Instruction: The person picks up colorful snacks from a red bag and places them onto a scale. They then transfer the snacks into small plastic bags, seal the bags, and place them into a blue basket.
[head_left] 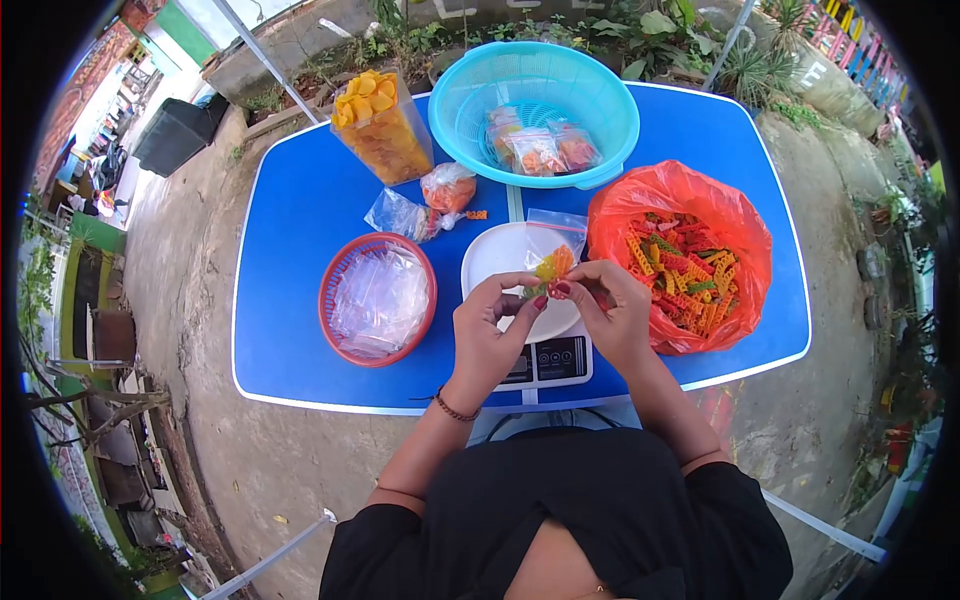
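Note:
My left hand and my right hand meet above a kitchen scale with a white round plate. The fingertips of both are closed on a small clear zip bag with yellow, orange and green snack pieces at its lower part. The bag's far end, with a reddish strip, points away from me. My fingers hide part of the pieces. To the right, a red plastic bag stands open, full of ridged snack sticks in red, orange and green.
A red basket of clear empty bags stands left on the blue table. Behind it are a tall clear bag of yellow chips, a crumpled clear bag and an orange-filled bag. A turquoise basin at the back holds several filled packets.

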